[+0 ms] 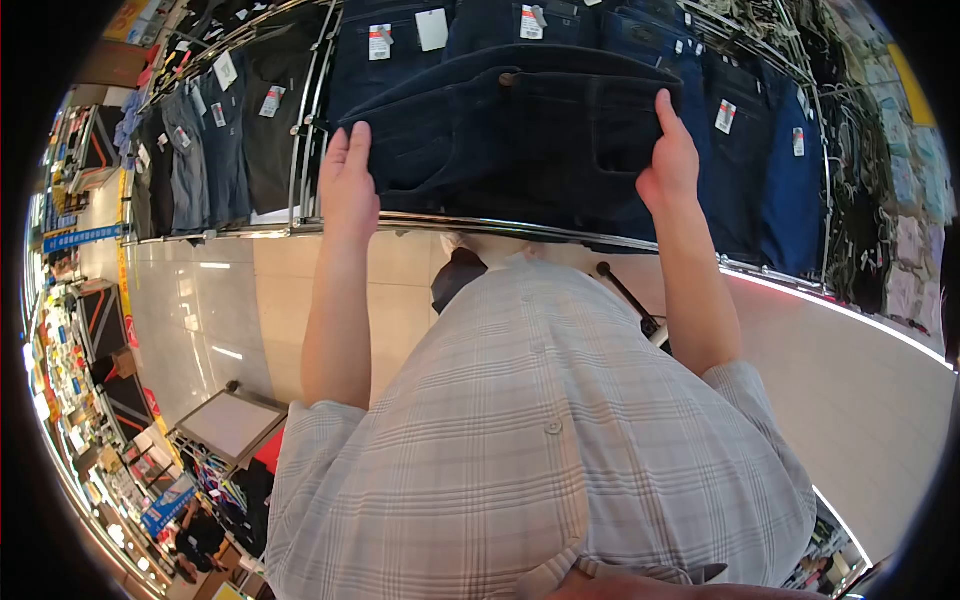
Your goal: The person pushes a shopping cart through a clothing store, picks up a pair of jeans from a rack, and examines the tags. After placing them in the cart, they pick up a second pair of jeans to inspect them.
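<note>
A pair of dark blue jeans point(520, 130) is stretched out between my hands, its waistband uppermost and its button near the middle. My left hand point(350, 185) grips one side of the jeans just below the waistband. On the opposite side, my right hand point(672, 165) holds them, with the thumb and fingertips near the waistband's end. The fingers behind the cloth are hidden. Right behind lie more folded jeans with white and red price tags point(380, 43) on the display. The lower part of the held pair reaches down to a chrome rail point(520, 230).
Grey and black trousers point(205, 150) hang on the rack at the left, and blue jeans point(790, 170) at the right. Camouflage clothing point(850, 150) hangs farther right. A framed board point(230, 425) stands on the tiled floor at lower left. People are in the far lower left.
</note>
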Available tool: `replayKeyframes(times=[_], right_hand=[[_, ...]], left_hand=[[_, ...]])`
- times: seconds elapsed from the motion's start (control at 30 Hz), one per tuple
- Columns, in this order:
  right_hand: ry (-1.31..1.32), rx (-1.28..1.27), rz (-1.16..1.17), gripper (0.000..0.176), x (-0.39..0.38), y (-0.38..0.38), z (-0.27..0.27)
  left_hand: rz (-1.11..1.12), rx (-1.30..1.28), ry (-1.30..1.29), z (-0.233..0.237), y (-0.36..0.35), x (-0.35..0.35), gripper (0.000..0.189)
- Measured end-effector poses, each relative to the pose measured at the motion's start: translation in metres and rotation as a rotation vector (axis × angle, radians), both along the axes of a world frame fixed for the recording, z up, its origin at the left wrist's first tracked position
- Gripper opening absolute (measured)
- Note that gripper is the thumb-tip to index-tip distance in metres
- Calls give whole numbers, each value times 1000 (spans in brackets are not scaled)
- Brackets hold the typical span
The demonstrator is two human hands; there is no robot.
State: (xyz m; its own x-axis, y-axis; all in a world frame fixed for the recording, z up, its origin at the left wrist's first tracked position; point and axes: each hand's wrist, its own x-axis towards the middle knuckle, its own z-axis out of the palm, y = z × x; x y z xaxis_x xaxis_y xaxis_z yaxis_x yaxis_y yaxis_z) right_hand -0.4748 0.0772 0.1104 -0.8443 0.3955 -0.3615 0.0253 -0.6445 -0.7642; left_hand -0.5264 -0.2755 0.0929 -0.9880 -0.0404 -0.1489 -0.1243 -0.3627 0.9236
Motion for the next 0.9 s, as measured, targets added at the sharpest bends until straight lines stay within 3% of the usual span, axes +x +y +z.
replayKeyframes(times=[0.43,0.63,0.9], right_hand=[[-10,148,82,40,-1,36,0],[-29,309,-19,37,-6,54,0],[-26,184,13,44,-9,42,0]], left_hand=[[117,-115,77,8,-15,-16,25],[142,-146,171,13,-22,-30,24],[117,-196,110,7,5,-30,27]])
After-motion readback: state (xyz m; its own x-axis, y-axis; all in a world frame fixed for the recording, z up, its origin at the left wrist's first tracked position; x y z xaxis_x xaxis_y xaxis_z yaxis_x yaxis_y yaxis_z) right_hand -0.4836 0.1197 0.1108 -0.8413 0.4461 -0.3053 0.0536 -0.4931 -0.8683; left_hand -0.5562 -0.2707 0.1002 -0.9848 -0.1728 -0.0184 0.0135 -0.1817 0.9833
